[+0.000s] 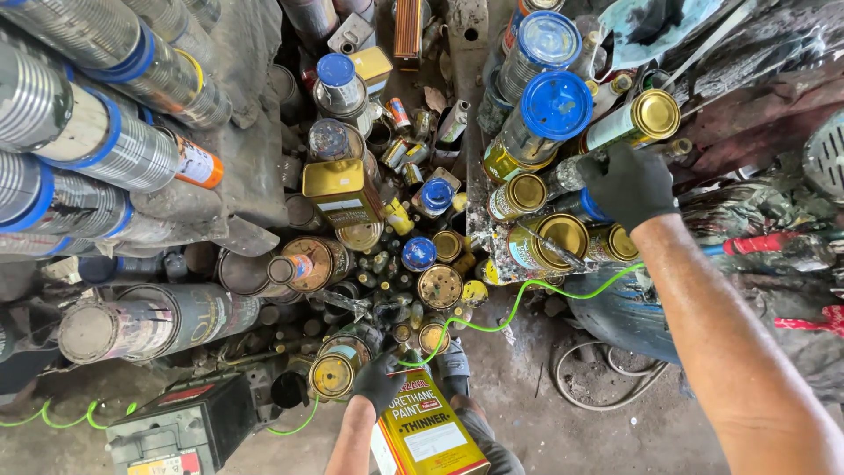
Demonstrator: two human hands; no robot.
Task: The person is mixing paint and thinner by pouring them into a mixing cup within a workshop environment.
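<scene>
L hand (378,380), black glove, grips top of rectangular yellow tin (428,431) w/ red-white label. R hand (629,183), gloved, closed on dark bottle (571,173).

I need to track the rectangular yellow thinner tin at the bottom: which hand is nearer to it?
Left. The gloved left hand grips the top of the rectangular yellow thinner tin. The gloved right hand is far above it, on the round gold-lidded cans on the shelf.
</scene>
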